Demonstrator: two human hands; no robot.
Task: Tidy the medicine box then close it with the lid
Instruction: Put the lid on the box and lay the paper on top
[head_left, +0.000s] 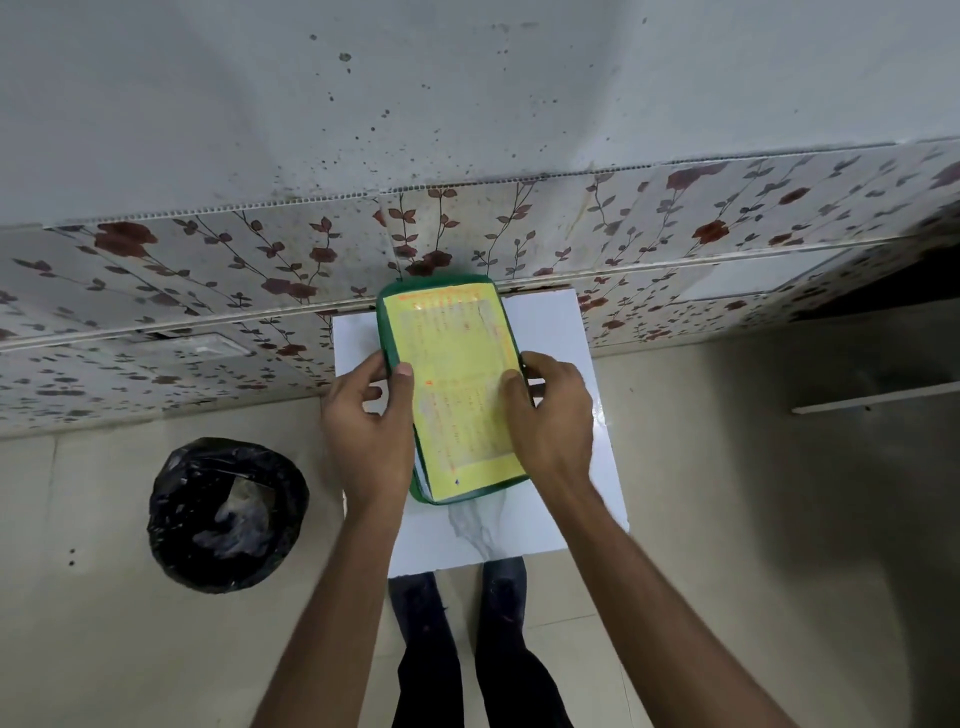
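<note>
While both hands pinch the lid (457, 384) over the green medicine box (387, 332) on the white table (561, 332) | left hand (369, 431), right hand (550, 421): fingers clamped on lid's side edges | risk: lid looks askew on box; uneven pressing may leave a corner unseated.

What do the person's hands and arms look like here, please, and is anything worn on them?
Both arms are bare from the bottom edge of the picture up to the wrists: no sleeves show. The left hand and right hand wear no gloves, and no ring, watch or bracelet can be seen. The thumbnails are short and unpainted.
</note>
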